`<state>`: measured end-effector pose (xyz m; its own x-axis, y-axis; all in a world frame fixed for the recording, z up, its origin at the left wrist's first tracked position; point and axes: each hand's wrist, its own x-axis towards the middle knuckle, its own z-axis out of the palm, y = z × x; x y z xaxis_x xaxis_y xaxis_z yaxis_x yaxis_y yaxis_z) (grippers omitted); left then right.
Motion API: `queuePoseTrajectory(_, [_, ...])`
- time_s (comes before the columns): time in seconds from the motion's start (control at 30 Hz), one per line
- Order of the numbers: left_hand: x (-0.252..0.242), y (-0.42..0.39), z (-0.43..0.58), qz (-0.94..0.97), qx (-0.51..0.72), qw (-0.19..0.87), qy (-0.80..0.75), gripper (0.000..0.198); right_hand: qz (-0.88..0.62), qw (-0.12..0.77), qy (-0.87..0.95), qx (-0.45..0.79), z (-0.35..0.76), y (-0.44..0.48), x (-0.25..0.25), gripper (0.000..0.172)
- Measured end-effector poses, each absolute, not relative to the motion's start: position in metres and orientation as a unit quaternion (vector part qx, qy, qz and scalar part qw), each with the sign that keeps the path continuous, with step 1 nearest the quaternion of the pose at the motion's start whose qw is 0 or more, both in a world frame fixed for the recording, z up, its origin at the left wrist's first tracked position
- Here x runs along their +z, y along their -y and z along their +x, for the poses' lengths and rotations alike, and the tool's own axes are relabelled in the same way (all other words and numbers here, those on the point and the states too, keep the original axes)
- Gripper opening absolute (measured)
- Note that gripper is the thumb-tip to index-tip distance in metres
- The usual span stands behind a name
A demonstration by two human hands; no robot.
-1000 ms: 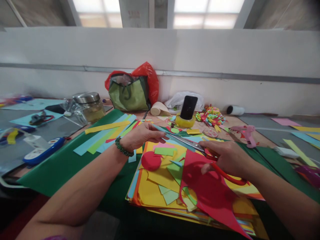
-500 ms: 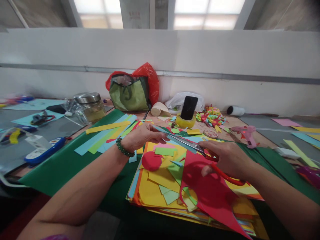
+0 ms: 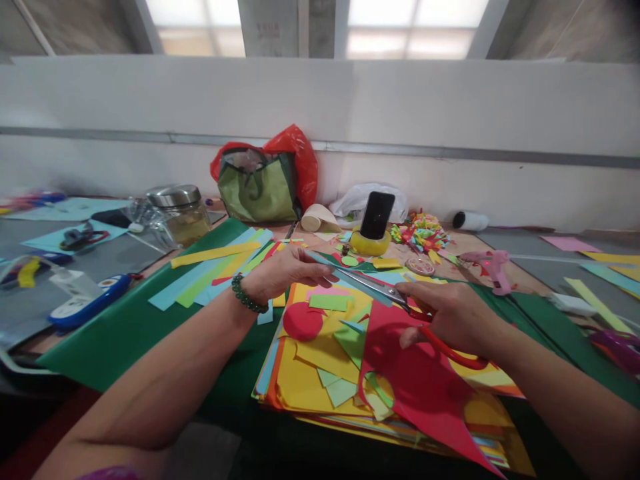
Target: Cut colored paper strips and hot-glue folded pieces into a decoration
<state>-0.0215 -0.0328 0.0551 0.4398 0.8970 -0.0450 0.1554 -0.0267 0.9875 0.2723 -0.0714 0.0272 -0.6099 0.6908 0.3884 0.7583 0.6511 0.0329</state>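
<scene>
My right hand [image 3: 457, 317] is closed round the red handles of a pair of scissors [image 3: 385, 288], whose blades point left toward my other hand. A narrow light blue paper strip [image 3: 377, 297] runs along the blades. Its far end is pinched in my left hand [image 3: 300, 270], which wears a green bead bracelet at the wrist. Beneath both hands lies a stack of coloured paper [image 3: 290, 377]. On the stack are a red paper circle [image 3: 303, 322], a large red sheet [image 3: 425, 380] with a round cutout, and green and yellow scraps.
Paper strips [image 3: 210, 267] lie on a green sheet at left, near a glass jar [image 3: 183, 217] and a blue power strip [image 3: 93, 303]. A phone [image 3: 377, 215] stands on a yellow tape roll [image 3: 370, 243]. At right is a pink glue gun [image 3: 495, 270]. A green bag [image 3: 257, 190] stands behind.
Almost nothing differs. The view has shifted very slightly, while both hands, the scissors and the blue strip keep the same places.
</scene>
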Motion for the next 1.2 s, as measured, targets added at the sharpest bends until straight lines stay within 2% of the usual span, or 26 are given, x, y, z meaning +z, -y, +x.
queuePoseTrajectory(0.3, [0.0549,0.0358,-0.0192,0.648,0.327,0.549,-0.414,0.028,-0.390,0.160,0.900,-0.112,0.2718,0.0692,0.0275,0.067])
queuePoseTrajectory(0.57, [0.0546,0.0348,-0.0201,0.650,0.320,0.549,-0.418,0.030,-0.390,0.169,0.899,-0.105,0.2727,0.0701,0.0269,0.060])
queuePoseTrajectory(0.77, [0.0576,0.0389,-0.0171,0.669,0.313,0.525,-0.424,0.027,-0.390,0.158,0.898,-0.127,0.2699,0.0704,0.0262,0.070])
queuePoseTrajectory(0.87, [0.0588,0.0411,-0.0154,0.679,0.312,0.513,-0.422,0.025,-0.393,0.170,0.893,-0.137,0.2700,0.0694,0.0221,0.067])
queuePoseTrajectory(1.07, [0.0588,0.0413,-0.0153,0.686,0.308,0.507,-0.422,0.025,-0.379,0.174,0.900,-0.124,0.2717,0.0703,0.0245,0.051])
queuePoseTrajectory(1.2, [0.0589,0.0416,-0.0158,0.679,0.307,0.517,-0.422,0.025,-0.377,0.171,0.902,-0.125,0.2708,0.0717,0.0274,0.055])
